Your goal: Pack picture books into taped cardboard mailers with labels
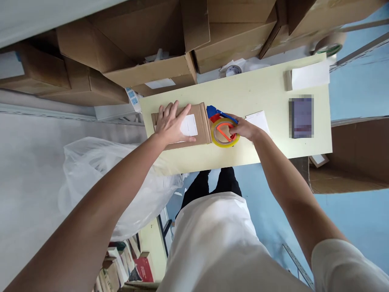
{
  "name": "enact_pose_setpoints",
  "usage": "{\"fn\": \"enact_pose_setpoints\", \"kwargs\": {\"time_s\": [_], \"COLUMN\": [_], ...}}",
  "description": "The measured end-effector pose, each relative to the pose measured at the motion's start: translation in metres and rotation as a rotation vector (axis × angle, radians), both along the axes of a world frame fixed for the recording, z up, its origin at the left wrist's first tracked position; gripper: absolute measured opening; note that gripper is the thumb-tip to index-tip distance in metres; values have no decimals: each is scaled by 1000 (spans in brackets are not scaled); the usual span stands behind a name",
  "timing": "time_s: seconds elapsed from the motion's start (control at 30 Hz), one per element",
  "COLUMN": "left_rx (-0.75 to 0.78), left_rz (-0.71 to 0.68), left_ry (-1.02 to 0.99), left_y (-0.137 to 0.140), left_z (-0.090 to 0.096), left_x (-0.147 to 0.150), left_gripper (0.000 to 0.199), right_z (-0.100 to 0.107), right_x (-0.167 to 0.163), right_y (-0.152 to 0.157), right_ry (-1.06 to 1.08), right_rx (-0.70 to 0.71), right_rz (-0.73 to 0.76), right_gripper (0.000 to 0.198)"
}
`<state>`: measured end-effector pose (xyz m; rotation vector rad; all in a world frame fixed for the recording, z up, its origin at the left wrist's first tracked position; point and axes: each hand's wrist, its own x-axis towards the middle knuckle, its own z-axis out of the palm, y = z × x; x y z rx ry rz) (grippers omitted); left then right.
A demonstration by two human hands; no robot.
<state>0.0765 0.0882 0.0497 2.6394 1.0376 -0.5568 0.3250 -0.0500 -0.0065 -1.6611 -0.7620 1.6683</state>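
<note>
A small cardboard box [203, 117] with a white label [189, 125] lies on the pale yellow table [252, 87]. My left hand [170, 125] rests flat on top of it, fingers spread, the thumb by the label. At the box's right end, my right hand [243, 128] is closed around a tape dispenser [216, 111] with a blue and red body and an orange hub. The dispenser carries a roll of clear yellowish tape [226, 144]. Its blue head is right at the box's edge; whether tape is stuck there I cannot tell.
Just right of my right hand lie white slips [258, 119]. Farther right are a blurred dark rectangular object [301, 117] and a white paper stack [310, 76]. Open cartons [148, 69] line the back. A plastic bag [91, 162] hangs at the left; a large carton [352, 162] stands right.
</note>
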Motion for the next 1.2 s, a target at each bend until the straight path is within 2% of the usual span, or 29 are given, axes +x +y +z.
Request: {"fn": "enact_pose_setpoints", "kwargs": {"time_s": [0.13,0.27,0.4,0.57,0.63,0.7,0.77,0.83,0.93,1.03,1.13,1.2], "left_rx": [-4,2,10,5,15,40,75,96,53,-19,-69,-104], "left_rz": [30,1,-15,-2,23,89,173,181,-24,-200,-216,-214], "left_ry": [43,66,80,83,69,55,42,13,-51,-88,-86,-78], "left_y": [2,-4,-5,-5,-11,-21,-32,-38,-34,-24,-18,-17], "left_z": [-5,-3,-1,0,0,1,1,0,-3,-5,-5,-6], "left_x": [3,2,5,6,4,0,-6,-9,-5,5,9,9], "left_gripper": [124,123,124,123,123,121,118,116,115,114,113,111], "right_z": [-4,-9,-13,-18,-17,-14,-10,-5,3,13,12,3], "right_x": [-8,-15,-34,-84,-104,-116,-115,-101,-65,-23,13,30], "right_y": [-17,-40,-86,-149,-154,-147,-133,-120,-103,-84,-60,-45], "right_ry": [-43,-113,-172,-140,-125,-73,29,148,246,214,104,45], "right_rx": [23,53,61,3,-25,-40,-40,-63,-146,-196,-236,-216], "right_rz": [-20,-39,-68,-73,-115,-209,-303,-327,-219,18,341,563], "right_gripper": [83,85,89,93,92,92,88,79,70,76,88,91]}}
